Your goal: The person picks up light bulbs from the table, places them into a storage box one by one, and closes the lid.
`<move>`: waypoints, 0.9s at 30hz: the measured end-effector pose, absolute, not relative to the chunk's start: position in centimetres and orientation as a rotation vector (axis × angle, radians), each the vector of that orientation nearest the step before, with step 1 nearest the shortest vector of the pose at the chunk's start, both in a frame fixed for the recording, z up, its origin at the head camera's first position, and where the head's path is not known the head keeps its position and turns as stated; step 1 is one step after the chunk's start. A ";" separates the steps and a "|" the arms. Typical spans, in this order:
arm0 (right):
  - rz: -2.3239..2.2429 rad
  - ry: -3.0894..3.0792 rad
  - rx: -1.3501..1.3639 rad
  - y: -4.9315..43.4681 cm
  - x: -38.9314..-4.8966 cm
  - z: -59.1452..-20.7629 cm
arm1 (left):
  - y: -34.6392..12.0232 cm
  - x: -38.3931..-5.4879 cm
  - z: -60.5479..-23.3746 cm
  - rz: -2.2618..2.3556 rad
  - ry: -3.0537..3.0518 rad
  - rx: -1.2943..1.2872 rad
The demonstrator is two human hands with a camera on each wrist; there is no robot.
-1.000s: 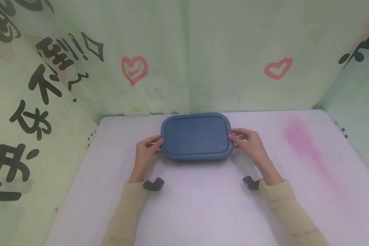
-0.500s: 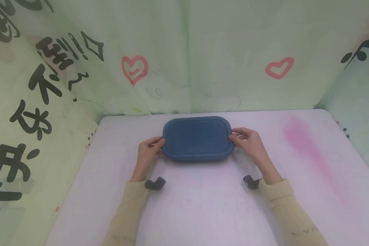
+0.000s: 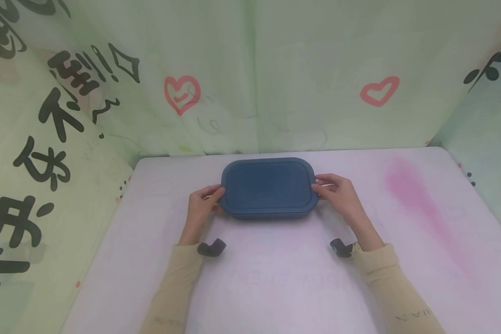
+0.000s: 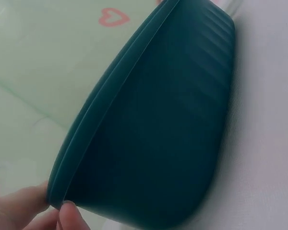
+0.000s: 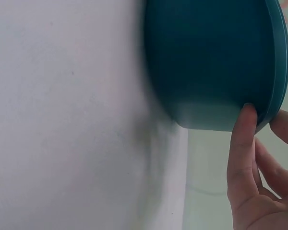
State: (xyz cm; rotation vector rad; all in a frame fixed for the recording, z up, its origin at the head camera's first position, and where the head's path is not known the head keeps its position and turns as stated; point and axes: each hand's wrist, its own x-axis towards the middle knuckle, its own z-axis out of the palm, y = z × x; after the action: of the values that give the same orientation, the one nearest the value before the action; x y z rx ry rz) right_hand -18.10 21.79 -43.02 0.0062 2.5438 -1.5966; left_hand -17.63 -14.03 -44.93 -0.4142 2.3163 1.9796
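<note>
A dark blue rectangular food container (image 3: 269,186) with rounded corners and a fitted lid sits at the far middle of the white table. Its lid faces up and covers the inside. At the container's left end, my left hand (image 3: 200,208) pinches the rim, thumb on top and fingers beneath. The right hand (image 3: 339,197) holds the opposite end the same way. In the left wrist view, the container's side wall (image 4: 153,129) tapers toward its base, and fingertips (image 4: 69,215) lie under the lip. One finger (image 5: 245,143) presses below the rim in the right wrist view.
The table (image 3: 275,278) has a pink smear (image 3: 409,185) on its right side. Behind it hangs a pale green cloth (image 3: 309,69) with red hearts, close beyond the container. Another cloth with black writing (image 3: 54,113) borders the left. Dark wrist mounts (image 3: 212,248) project from both cuffs.
The container's far edge has come down, and it has shifted slightly right and nearer, with both hands keeping their grip. Over the last half second almost nothing has moved.
</note>
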 end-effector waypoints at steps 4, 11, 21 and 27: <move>-1.615 2.529 0.013 21.8 -18.1 -43.2 | -13.8 -17.4 -44.4 1.983 2.297 -0.427; -1.516 2.659 -0.057 21.6 -17.8 -43.1 | -13.9 -17.5 -44.8 1.990 2.351 -0.384; -1.346 2.797 -0.258 21.4 -16.7 -41.5 | -14.1 -16.6 -42.6 1.803 2.724 -0.191; -1.263 2.879 -0.404 21.3 -15.5 -40.6 | -13.7 -15.5 -41.1 1.706 2.853 0.015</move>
State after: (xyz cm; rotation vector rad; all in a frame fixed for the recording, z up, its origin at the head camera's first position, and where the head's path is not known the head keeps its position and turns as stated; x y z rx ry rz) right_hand -15.53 21.29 -40.64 -0.4043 2.8787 -1.2631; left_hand -15.49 -13.72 -41.13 0.0145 2.8534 1.7058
